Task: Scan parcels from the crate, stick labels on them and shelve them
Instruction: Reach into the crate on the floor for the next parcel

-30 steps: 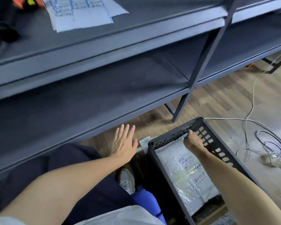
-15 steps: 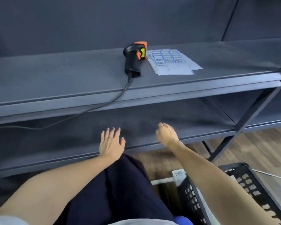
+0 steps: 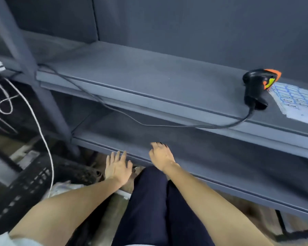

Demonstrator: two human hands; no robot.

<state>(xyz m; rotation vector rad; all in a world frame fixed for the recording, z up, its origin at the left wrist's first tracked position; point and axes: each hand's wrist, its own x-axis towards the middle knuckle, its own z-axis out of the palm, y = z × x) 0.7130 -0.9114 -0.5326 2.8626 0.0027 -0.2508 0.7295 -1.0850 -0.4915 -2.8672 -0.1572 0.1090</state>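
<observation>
Both hands, left hand [image 3: 118, 166] and right hand [image 3: 160, 155], hang empty with loose fingers near the lower shelf [image 3: 220, 167]. The person does best reaching for a parcel first, since the scanner [image 3: 256, 89] lies above that shelf.

Black-and-orange scanner [image 3: 255, 89], blue-gridded white label sheet [image 3: 297, 102], grey shelves [image 3: 149, 82]

Scanner [image 3: 255, 89] on upper shelf [image 3: 149, 77], label sheet [image 3: 299, 102] just right; crate [image 3: 25, 183] on floor left.

Both forearms are bare, the left hand [image 3: 118, 167] and the right hand [image 3: 160, 156] ungloved and without rings or a watch. A pale grey-white sleeve [image 3: 6, 240] edge shows at seven o'clock. Dark navy trousers [image 3: 155, 206] cover the leg at six o'clock.
</observation>
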